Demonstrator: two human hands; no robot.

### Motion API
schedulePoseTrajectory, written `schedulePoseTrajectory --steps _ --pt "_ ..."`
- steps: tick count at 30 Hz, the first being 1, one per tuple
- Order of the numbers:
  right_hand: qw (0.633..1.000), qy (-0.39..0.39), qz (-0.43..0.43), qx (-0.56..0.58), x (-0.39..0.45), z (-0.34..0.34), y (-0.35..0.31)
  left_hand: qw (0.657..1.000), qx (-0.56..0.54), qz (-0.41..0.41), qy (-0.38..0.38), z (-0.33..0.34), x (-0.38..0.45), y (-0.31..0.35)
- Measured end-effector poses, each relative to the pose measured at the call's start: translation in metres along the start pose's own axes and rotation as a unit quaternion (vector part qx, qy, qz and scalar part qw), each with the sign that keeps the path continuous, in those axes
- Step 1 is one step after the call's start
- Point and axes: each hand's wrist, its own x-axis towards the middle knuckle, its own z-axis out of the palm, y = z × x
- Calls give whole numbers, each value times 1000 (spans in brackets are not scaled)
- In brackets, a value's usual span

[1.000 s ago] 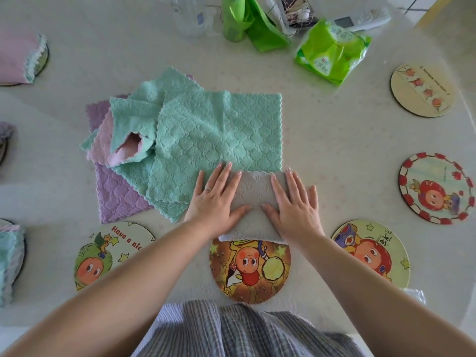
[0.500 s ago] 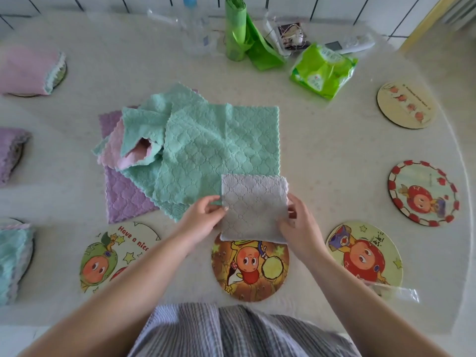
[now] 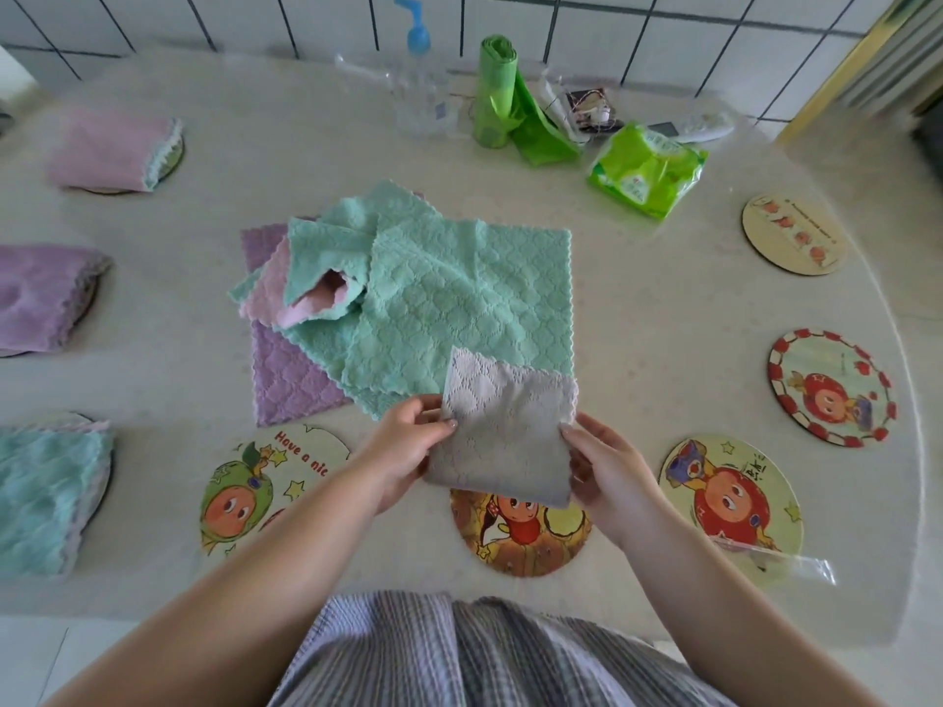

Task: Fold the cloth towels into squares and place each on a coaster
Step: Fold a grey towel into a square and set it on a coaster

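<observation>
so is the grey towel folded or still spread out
Folded. The grey towel is a small square, far smaller than the spread green towel behind it, pinched at its sides by the left hand and right hand.

Bare tabletop (image 3: 663, 308) runs wide between the towel pile (image 3: 433, 298) and the right coasters (image 3: 832, 387). Far edge blocked by bottle (image 3: 418, 94), green roll (image 3: 497, 94), and green packet (image 3: 645, 168). Left side crowded by folded towels (image 3: 46, 293) on coasters. Plastic wrapper (image 3: 780, 558) lies near right.
</observation>
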Motion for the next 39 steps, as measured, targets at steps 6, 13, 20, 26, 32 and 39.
schedulePoseTrajectory --steps 6,13,20,26,32,39 --pt "999 -23 -24 -40 -8 41 20 997 -64 29 23 -44 -19 -7" --pt "982 -16 -84 -169 -13 115 62 990 -71 47 112 -126 -44 -15" --pt "932 -68 -134 -330 -29 165 103 982 116 90 119 -199 -60 -30" --pt "883 -95 -169 -428 -34 169 129 970 219 96 36 -225 -71 -45" --pt "874 -72 -181 -445 -38 170 134 966 231 117 9 -232 -67 -51" --pt "856 -51 -211 -469 -41 168 139 925 336 176 15 -232 -66 -51"
